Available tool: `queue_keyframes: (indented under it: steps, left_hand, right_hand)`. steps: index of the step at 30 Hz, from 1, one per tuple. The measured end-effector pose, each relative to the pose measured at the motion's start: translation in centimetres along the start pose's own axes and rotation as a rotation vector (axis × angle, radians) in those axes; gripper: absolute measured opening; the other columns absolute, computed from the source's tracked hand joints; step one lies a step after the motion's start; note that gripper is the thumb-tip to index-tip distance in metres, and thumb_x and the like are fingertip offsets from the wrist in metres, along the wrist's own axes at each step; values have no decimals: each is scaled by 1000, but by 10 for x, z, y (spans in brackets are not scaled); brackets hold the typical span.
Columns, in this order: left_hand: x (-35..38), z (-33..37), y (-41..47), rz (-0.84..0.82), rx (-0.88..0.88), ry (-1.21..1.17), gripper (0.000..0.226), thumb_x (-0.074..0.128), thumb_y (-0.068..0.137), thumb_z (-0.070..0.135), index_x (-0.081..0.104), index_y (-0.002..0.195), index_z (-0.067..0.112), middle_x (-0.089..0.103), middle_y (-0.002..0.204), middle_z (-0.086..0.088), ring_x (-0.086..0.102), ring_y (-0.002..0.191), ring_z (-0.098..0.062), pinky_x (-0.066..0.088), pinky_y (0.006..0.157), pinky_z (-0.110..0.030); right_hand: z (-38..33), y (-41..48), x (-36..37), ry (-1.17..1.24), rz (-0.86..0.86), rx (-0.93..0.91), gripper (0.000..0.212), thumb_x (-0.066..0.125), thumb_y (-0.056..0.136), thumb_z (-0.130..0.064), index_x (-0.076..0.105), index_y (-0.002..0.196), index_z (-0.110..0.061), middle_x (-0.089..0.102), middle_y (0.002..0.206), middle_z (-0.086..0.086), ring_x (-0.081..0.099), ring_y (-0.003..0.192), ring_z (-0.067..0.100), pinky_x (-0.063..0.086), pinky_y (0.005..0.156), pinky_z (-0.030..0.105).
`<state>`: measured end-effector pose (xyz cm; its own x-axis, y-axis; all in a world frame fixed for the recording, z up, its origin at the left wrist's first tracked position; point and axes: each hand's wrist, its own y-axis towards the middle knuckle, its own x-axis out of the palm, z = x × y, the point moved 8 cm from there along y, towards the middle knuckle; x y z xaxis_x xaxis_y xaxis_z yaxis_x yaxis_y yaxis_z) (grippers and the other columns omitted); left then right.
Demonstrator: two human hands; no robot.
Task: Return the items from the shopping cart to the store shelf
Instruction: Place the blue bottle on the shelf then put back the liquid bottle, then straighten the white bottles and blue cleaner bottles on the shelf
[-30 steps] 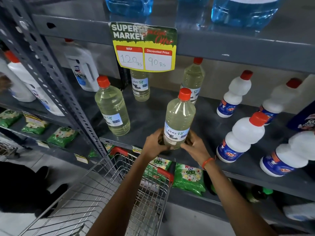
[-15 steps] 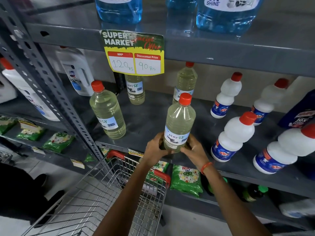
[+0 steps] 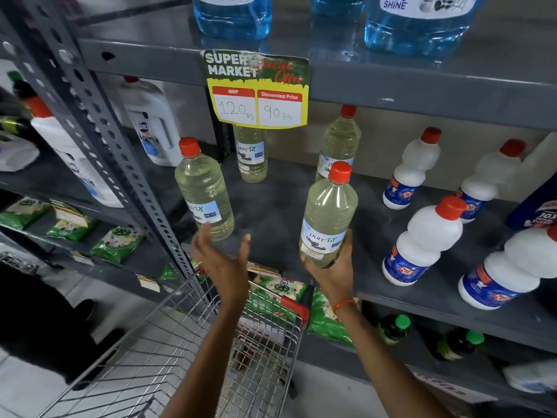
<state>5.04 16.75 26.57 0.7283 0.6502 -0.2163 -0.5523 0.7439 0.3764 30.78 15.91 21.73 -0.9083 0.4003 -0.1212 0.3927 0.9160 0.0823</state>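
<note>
A clear bottle of pale yellow liquid (image 3: pixel 328 215) with a red cap stands near the front of the grey middle shelf (image 3: pixel 271 212). My right hand (image 3: pixel 334 271) wraps its base from below and behind. My left hand (image 3: pixel 223 260) is off the bottle, fingers spread, just below a matching bottle (image 3: pixel 203 190) at the shelf's left end. Two more like bottles (image 3: pixel 251 156) stand at the back. The wire shopping cart (image 3: pixel 168 357) with red handle sits below my arms; its visible part holds nothing I can make out.
White bottles with red caps (image 3: pixel 422 242) crowd the shelf's right side. Blue liquid jugs (image 3: pixel 419 22) stand on the shelf above, behind a yellow price sign (image 3: pixel 257 92). A perforated upright (image 3: pixel 99 122) borders the left. Green packets (image 3: pixel 117 244) lie on lower shelves.
My left hand has let go of the bottle and moved left, opening. The right hand still holds the bottle's base on the shelf. The view has shifted slightly.
</note>
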Motion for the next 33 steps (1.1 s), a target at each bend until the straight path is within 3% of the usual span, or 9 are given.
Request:
queue_keyframes:
  steps: [2,6,9,13,18,22,26,30,33]
  left_hand:
    - [-13,-20,21,60,-80,-2,95,82,67,13,25,142,9,31,143,-20,30,131,-18,28,110,-28]
    - [-1,-57,54,-155,-156,50,93,80,71,13,23,144,7,37,148,-17,38,135,-26,34,113,-46]
    - [9,-70,63,-278,-158,8,77,81,71,18,37,133,18,57,133,-8,55,115,-14,46,97,-34]
    - [12,-79,69,-293,-171,-44,65,81,68,19,48,124,24,62,120,4,61,108,-15,51,93,-37]
    - [11,-78,70,-256,-159,-38,67,83,65,17,51,123,20,65,120,-1,62,105,-17,53,90,-37]
    - [10,-75,71,-260,-171,-26,67,83,66,14,50,125,14,63,124,-11,62,110,-25,51,91,-38]
    - [8,-60,65,-286,-157,34,79,84,66,17,42,132,5,57,132,-17,56,119,-32,48,100,-46]
    - [9,-17,17,-296,-162,30,103,77,75,27,7,149,13,21,158,-12,26,143,-29,26,118,-49]
    - [23,36,-42,-365,5,-92,96,68,84,30,-5,146,36,3,160,6,10,146,-10,18,121,-34]
  right_hand:
    - [-1,0,3,-12,72,-28,105,86,59,-6,25,144,-15,55,133,1,56,120,8,45,102,24]
    - [1,0,3,-60,173,-42,101,87,57,-10,31,141,-14,56,133,4,56,119,9,44,102,19]
    - [3,1,4,-74,181,-52,92,88,55,-12,41,134,-19,59,113,-16,55,99,-20,40,82,-7]
    - [9,1,1,-94,212,-6,84,87,54,-19,46,127,-25,59,109,-13,51,92,-29,39,72,-10]
    - [9,1,1,-115,204,-10,83,87,53,-24,45,124,-34,61,109,-12,57,95,-19,43,79,4]
    - [10,1,1,-121,214,-18,85,87,53,-24,44,126,-30,62,114,-6,62,102,6,51,90,25]
    - [1,2,2,-119,185,-19,92,88,55,-19,40,133,-17,61,122,1,61,107,10,52,98,38]
    - [-16,-20,-16,-140,202,-60,102,85,64,-25,26,145,-10,41,145,11,40,131,9,36,111,33]
    - [-41,-50,-36,-178,252,-265,76,67,83,-21,25,145,-11,35,150,8,32,140,14,28,116,33]
